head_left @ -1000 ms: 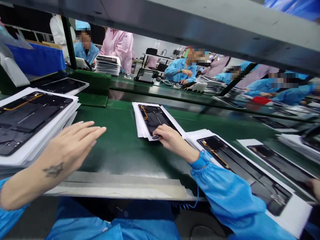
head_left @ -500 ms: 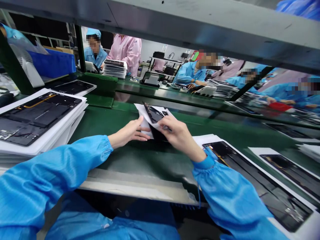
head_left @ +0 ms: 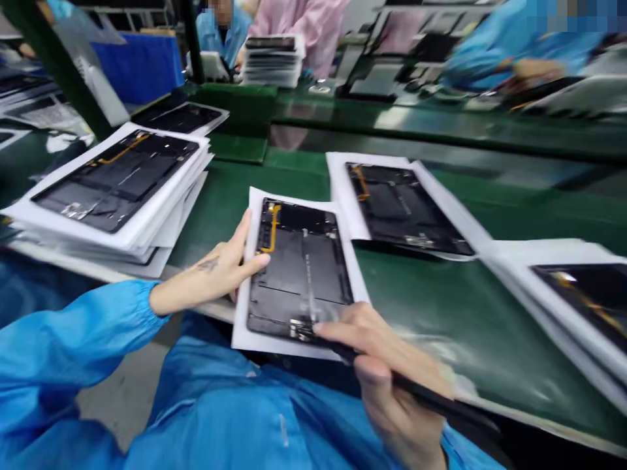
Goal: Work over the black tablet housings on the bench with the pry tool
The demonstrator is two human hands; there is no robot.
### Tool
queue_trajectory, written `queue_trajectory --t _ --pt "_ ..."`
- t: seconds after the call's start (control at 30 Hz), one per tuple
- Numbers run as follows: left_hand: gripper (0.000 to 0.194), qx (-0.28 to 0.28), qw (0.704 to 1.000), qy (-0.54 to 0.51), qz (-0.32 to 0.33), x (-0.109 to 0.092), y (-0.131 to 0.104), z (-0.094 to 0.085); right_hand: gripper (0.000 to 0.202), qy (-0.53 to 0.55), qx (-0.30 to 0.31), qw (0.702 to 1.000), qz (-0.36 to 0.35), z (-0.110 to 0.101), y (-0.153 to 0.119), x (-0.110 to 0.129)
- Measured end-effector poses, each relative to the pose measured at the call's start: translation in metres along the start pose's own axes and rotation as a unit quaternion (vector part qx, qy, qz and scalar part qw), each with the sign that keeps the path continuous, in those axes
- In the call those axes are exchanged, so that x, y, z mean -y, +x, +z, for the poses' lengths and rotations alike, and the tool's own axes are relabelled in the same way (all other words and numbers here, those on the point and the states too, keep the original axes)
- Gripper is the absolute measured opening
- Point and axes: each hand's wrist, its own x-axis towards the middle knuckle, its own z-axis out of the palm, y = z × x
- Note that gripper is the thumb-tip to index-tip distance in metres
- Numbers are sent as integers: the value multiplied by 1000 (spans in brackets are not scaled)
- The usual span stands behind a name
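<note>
Directly in front of me, at the table's edge, a black tablet housing [head_left: 289, 274] with an orange flex cable lies tilted on a white sheet [head_left: 245, 333]. My left hand [head_left: 223, 264] grips its left side, thumb on the upper face and fingers partly hidden at the edge. A long black tool [head_left: 421, 391] is in my right hand [head_left: 392, 372], fingers closed round it and index finger stretched along it. The index fingertip is at the housing's lower right, beside a small metal part [head_left: 300, 329]. The tool's exact kind is unclear.
To the left rises a stack of tablet housings [head_left: 122, 176] interleaved with white sheets. Another housing [head_left: 406, 202] lies beyond on paper, and one more [head_left: 582, 294] is at the right. Co-workers in blue [head_left: 494, 59] and pink [head_left: 318, 32] are across the green bench [head_left: 441, 294].
My view has tipped down and turned left. Earlier both hands were at a sheet and a raised dark panel; now a housing lies close to me and my right hand holds the black tool.
</note>
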Motion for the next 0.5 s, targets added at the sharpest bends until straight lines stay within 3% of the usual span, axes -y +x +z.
queue_trajectory --t 0.07,0.17,0.3,0.5 --pt "60 5 985 174 19 0 -9 -8 15 5 5 1000 -2 19 -5 -1" --pt "36 -1 948 299 112 -1 -28 -12 26 -28 40 999 -25 37 -14 0" --pt "22 39 953 222 201 -2 -47 -2 30 -63 0 997 -32 42 -23 -4" --pt "13 129 960 146 201 -8 -31 8 38 -84 -80 993 -32 49 -23 -17"
